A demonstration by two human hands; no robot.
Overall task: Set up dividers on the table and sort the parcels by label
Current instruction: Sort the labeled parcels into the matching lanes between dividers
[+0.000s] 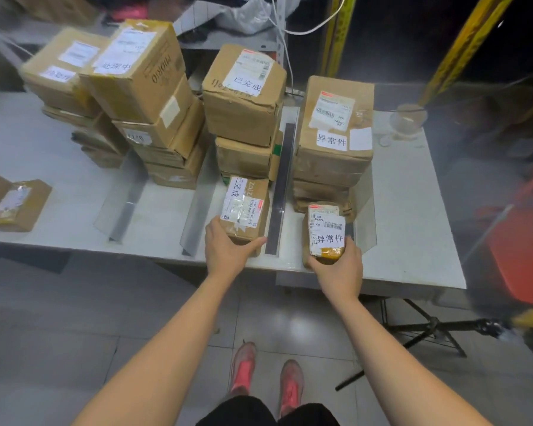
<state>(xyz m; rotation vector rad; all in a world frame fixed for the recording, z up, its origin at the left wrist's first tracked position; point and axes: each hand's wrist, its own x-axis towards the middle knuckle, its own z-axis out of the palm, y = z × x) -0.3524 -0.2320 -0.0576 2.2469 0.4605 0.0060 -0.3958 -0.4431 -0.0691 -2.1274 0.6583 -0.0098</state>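
- At the near edge of the table (413, 210), two sorting lanes are parted by the central divider (282, 179), an upright clear sheet on a dark base strip.
- The left hand (225, 250) grips the near end of the flat parcel (246, 207), labelled 已完成. It lies in the lane left of the central divider, just in front of the middle stack (243, 96), whose top box bears the same label.
- The right hand (339, 265) has its fingers curled round the near end of the small parcel (323, 232), labelled 异常件. It sits in the lane right of the divider, in front of the right stack (333, 127), which carries a matching label. Whether its underside rests fully on the table cannot be told.
- Judged step: seating both parcels in their matching lanes.
- Recommended technique: slide each parcel straight back, parallel to the divider and label upward, until it is close to its stack. Keep the parcel edges and the left thumb off the clear sheet, which stands on a narrow base and would probably shift. Release only once the parcel lies flat.
- Likely left to do: a stray parcel (13, 201) lies at the table's far left, apart from the lanes. The labels on the leftmost stacks (136, 72) are too blurred to read.
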